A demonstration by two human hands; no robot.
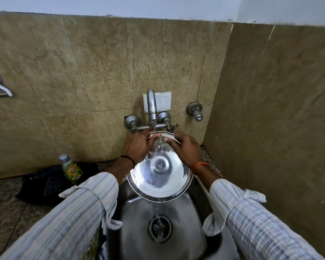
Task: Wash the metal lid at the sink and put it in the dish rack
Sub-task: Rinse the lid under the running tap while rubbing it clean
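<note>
I see my left hand [138,145] curled over the far left edge of the metal lid [159,177], fingers closed on the rim, and my right hand [184,147] closed on the far right edge in the same way, so both have hold of it. The lid hangs between and below my hands, tilted with its far edge up under the tap [151,107] and its near edge down over the sink [195,231]. A thin stream of water [159,145] lands between my fingertips and runs down the lid. The lid is round, polished steel, bright and mirror-like, with a raised centre and a small rivet in the middle, a rolled rim all round, and wet streaks across its face.

Below my hands the steel sink holds only a trickle of water falling toward the drain strainer [159,227]; I cannot tell whether any water stands in the bowl. Left of my left hand, on the bench [6,207], stands a small bottle [71,168] with a silver cap and a green and yellow label, holding a greenish liquid, set just against a dark cloth [43,184]. Beyond my hands two valve handles flank the tap on the stone wall, and a third valve [195,111] sits to the right
</note>
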